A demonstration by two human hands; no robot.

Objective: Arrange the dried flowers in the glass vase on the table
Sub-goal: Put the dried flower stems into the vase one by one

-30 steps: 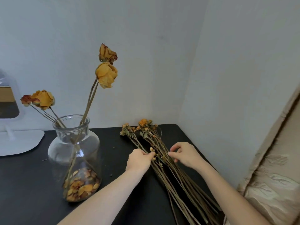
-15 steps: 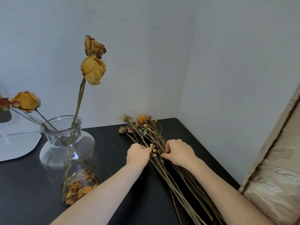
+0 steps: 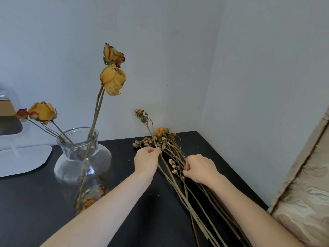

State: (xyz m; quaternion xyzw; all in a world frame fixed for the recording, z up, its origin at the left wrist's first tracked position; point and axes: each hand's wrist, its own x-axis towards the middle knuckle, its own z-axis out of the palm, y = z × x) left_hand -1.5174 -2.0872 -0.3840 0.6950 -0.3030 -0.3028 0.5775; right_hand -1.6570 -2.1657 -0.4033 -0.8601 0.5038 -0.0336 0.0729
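On the black table [image 3: 35, 202], right of the glass vase [image 3: 71, 161]: dried flower bundle [image 3: 185, 193]. Left hand [image 3: 146, 161] pinches one stem [image 3: 142, 118], head raised; right hand [image 3: 199, 168] curled on the rest. Likely light, stiff, brittle: grip mid-stem, never the heads.

Single view, head-worn, wide-angle. Faces forward and down over the black table [image 3: 160, 220] toward the wall corner [image 3: 211, 77]. Close range: both forearms enter at the bottom edge; left hand [image 3: 146, 160] and right hand [image 3: 200, 169] sit mid-frame at the dried flowers [image 3: 160, 131].
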